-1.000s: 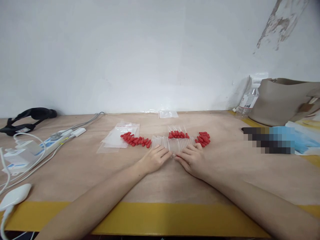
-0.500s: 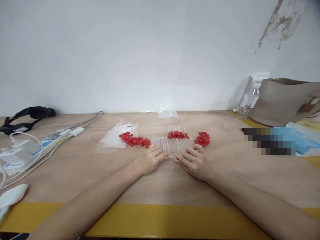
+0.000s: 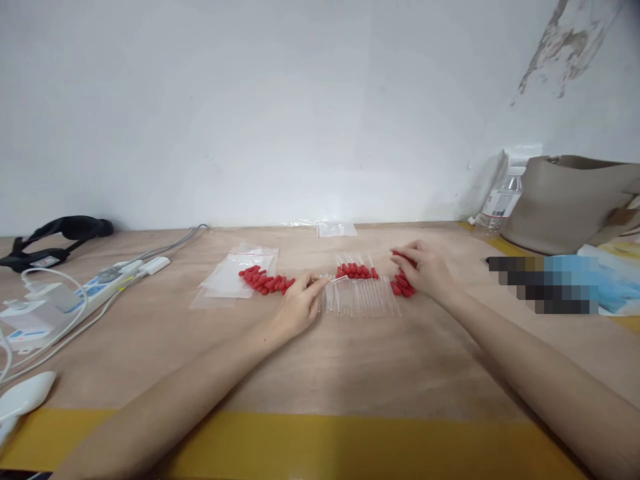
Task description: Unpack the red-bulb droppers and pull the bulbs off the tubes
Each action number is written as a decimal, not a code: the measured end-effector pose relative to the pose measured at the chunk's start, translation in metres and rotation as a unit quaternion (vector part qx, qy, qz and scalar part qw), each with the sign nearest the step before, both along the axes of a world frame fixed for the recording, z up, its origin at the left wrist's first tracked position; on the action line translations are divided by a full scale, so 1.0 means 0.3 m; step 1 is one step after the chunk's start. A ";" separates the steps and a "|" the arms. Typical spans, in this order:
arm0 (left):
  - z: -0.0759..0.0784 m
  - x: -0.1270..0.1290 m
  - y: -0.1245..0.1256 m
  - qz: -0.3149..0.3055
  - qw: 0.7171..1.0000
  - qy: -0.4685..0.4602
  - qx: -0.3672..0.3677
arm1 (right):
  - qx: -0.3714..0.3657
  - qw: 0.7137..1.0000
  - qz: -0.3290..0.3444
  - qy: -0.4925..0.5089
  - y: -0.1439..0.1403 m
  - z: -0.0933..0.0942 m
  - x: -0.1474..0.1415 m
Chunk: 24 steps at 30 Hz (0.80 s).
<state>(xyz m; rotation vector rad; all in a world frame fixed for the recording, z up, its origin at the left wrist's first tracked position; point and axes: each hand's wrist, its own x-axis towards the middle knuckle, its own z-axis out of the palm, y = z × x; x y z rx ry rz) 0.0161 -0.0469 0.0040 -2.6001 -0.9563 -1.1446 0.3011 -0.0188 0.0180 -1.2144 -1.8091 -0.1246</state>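
A row of clear glass tubes [image 3: 363,299] lies side by side on the wooden table [image 3: 350,360]. My left hand [image 3: 299,303] sits at the row's left end and pinches one thin clear tube [image 3: 334,281] between its fingertips. My right hand [image 3: 424,268] rests over the right pile of red rubber bulbs [image 3: 401,285], fingers curled onto them; whether it grips one is hidden. More red bulbs lie in a left pile [image 3: 265,279], and a short row of bulbs [image 3: 357,271] sits behind the tubes.
Clear plastic bags [image 3: 235,277] lie left of the bulbs. A power strip with cables [image 3: 90,287] and a black strap [image 3: 55,237] are far left. At right stand a water bottle [image 3: 500,200], a beige bag [image 3: 570,200] and blue cloth [image 3: 600,283]. A yellow strip [image 3: 320,443] edges the table.
Both hands left the near edge of the tube row. My left hand picked up one tube at the left end; my right hand moved back and right onto the right bulb pile.
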 end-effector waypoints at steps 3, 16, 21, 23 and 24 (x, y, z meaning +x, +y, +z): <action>0.010 0.037 0.015 0.004 0.999 0.041 0.002 | -0.156 0.977 -0.085 0.118 0.119 -0.008 0.084; -0.042 0.152 0.014 -0.055 0.994 0.097 -0.021 | -0.262 0.922 -0.021 0.284 0.213 -0.181 0.224; -0.036 0.156 -0.024 -0.066 0.990 0.093 -0.087 | -0.298 0.912 0.012 0.283 0.226 -0.185 0.220; -0.031 0.155 -0.027 -0.070 0.989 0.095 -0.089 | -0.307 0.910 0.018 0.278 0.230 -0.189 0.218; -0.029 0.154 -0.025 -0.068 0.989 0.098 -0.085 | -0.309 0.910 0.019 0.274 0.232 -0.191 0.218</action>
